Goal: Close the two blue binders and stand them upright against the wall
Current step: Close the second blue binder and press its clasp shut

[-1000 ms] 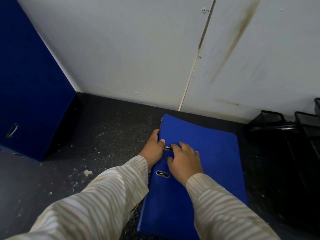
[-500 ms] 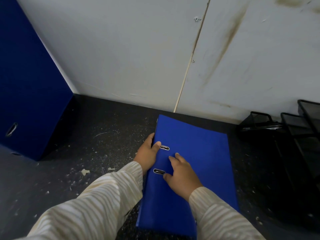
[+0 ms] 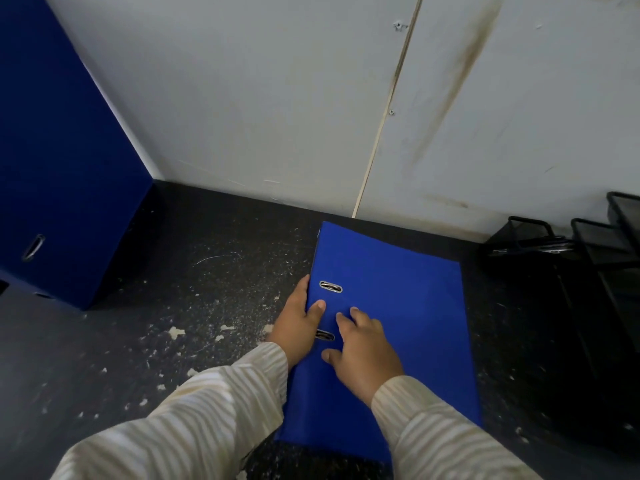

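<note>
Head view: closed blue binder lies flat on dark speckled floor, its far end near the wall. Left hand clamps its spine edge, thumb on cover; right hand rests flat on the cover, fingers spread. Second blue binder stands upright at the floor's far-left edge.

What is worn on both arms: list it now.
Both arms wear long loose sleeves, cream with wavy pale beige stripes, ending at the wrists: left sleeve, right sleeve. The left hand and right hand are bare: no gloves, rings or watch visible.
</note>
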`<state>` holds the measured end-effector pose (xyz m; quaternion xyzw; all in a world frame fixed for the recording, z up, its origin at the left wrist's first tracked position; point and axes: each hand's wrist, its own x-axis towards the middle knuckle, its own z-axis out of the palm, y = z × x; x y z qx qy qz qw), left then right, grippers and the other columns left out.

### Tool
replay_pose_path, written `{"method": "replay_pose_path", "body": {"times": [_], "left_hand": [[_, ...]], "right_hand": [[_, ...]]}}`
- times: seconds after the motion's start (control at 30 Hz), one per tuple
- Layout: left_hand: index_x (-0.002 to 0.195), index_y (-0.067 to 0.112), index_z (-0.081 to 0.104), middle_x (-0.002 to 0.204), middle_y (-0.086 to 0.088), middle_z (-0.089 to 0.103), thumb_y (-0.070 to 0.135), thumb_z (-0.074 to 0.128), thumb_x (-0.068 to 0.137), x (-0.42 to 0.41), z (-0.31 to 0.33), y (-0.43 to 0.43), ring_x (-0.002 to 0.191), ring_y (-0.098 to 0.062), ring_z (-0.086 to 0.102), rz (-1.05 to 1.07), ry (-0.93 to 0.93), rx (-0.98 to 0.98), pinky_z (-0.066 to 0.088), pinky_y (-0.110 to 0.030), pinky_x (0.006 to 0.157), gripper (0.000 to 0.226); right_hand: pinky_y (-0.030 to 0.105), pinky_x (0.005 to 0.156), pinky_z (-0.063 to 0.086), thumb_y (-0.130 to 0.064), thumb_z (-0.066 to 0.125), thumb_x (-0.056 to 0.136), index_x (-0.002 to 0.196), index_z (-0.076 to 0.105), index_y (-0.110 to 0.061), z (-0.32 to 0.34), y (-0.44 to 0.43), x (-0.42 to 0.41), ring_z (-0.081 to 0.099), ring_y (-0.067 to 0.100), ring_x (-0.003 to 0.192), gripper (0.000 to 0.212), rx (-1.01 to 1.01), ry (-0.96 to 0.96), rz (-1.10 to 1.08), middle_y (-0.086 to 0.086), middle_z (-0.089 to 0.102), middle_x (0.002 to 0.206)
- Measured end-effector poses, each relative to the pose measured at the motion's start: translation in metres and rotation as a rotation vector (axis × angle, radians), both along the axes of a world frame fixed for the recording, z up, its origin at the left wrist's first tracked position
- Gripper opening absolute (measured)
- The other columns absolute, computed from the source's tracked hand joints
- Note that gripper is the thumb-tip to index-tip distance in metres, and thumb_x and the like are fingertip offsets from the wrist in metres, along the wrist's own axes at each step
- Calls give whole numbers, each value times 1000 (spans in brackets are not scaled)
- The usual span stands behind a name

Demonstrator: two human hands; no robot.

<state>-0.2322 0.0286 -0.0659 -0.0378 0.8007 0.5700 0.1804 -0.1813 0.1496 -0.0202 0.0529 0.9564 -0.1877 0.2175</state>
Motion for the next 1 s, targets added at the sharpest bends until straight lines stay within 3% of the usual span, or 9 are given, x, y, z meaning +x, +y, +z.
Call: {"method": "replay_pose_path", "body": {"times": [0.17, 0.3, 0.4, 0.53, 0.67, 0.8, 0.93, 1.0], "left_hand": [[144, 35, 27, 136, 5, 52, 28, 44, 98, -1, -3, 4, 106, -10, 54, -10, 60, -100, 41, -26, 87, 50], [149, 31, 23, 143, 2, 48, 31, 42, 98, 2, -2, 4, 118, -16, 54, -13, 70, -173, 43, -30, 95, 53], [146, 34, 28, 137, 7, 51, 33, 41, 99, 4, -2, 1, 106, -7, 53, -15, 84, -138, 42, -26, 88, 49], [139, 39, 37, 130, 8, 57, 31, 41, 99, 4, -1, -3, 107, -9, 58, -49, 86, -40, 48, -35, 94, 41], [145, 34, 31, 138, 5, 52, 30, 46, 98, 6, -4, -8, 119, -15, 53, -67, 46, -42, 43, -39, 103, 50], [145, 33, 30, 135, 5, 53, 27, 45, 97, 5, -4, -3, 117, -16, 52, -45, 72, -125, 43, -31, 95, 51], [148, 27, 26, 142, 0, 50, 30, 40, 97, 6, -2, 4, 133, -31, 42, -44, 77, -244, 35, -49, 110, 53], [149, 23, 22, 147, -1, 45, 31, 37, 98, 8, -1, 5, 141, -32, 30, -30, 81, -299, 24, -49, 117, 54]], "right_hand": [[38, 97, 42, -38, 55, 91, 146, 24, -20, 4, -6, -4, 20, 24, 138, 65, 65, -1, 21, 1, 16, 155], [38, 97, 42, -39, 53, 92, 147, 21, -20, 6, -5, -1, 20, 24, 137, 66, 66, -4, 35, 0, 15, 156], [40, 105, 36, -40, 54, 92, 148, 17, -22, 6, 0, 1, 16, 23, 140, 70, 33, -25, 39, -3, 10, 157], [39, 107, 34, -38, 56, 91, 149, 12, -24, 5, 4, 2, 13, 22, 142, 74, 8, -48, 43, -5, 5, 158], [39, 108, 34, -37, 58, 89, 149, 13, -25, 4, 4, 1, 12, 21, 143, 77, -1, -49, 35, -6, 6, 158], [39, 107, 34, -37, 59, 89, 149, 14, -24, 1, 3, -1, 13, 22, 142, 76, 14, -40, 39, -5, 8, 158], [39, 102, 39, -34, 58, 90, 149, 15, -21, 0, -1, -2, 15, 25, 140, 74, 47, -37, 43, -1, 8, 157], [39, 103, 38, -33, 57, 90, 149, 15, -20, 0, -1, -2, 15, 26, 140, 73, 47, -39, 47, -1, 8, 157]]}}
